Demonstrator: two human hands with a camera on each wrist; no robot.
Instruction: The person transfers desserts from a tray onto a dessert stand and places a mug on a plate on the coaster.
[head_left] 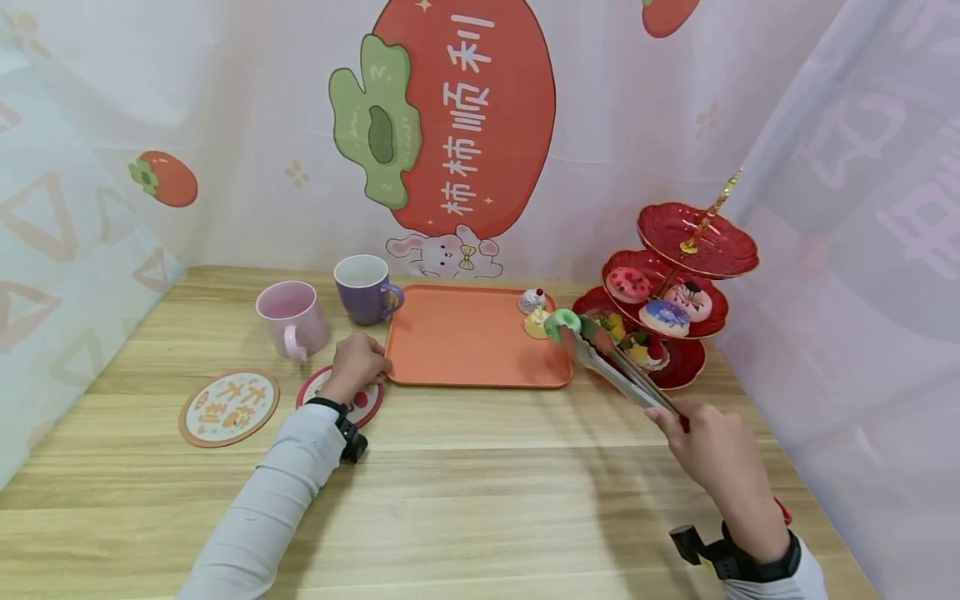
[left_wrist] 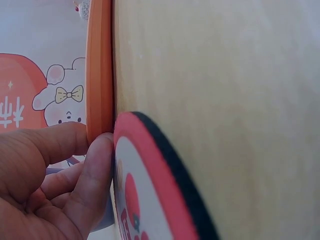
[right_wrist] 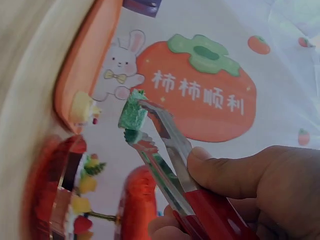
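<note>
My right hand (head_left: 716, 454) grips a pair of metal tongs (head_left: 618, 367) with red handles, seen close in the right wrist view. Between the tong tips is a green ring-shaped pastry (head_left: 562, 321), held up over the right end of the orange tray (head_left: 465, 337). On that tray, a yellow pastry (head_left: 536, 325) and a white speckled one with a red berry (head_left: 532, 301) sit at the right. My left hand (head_left: 358, 367) pinches the tray's near left corner between thumb and fingers, above a red-rimmed coaster (head_left: 367, 407).
A red three-tier stand (head_left: 697, 237) with pastries on its lower tiers rises at the right, close to the tongs. A pink mug (head_left: 291, 312) and a purple mug (head_left: 363, 292) stand left of the tray. A round orange-rimmed coaster (head_left: 228, 408) lies in front of them.
</note>
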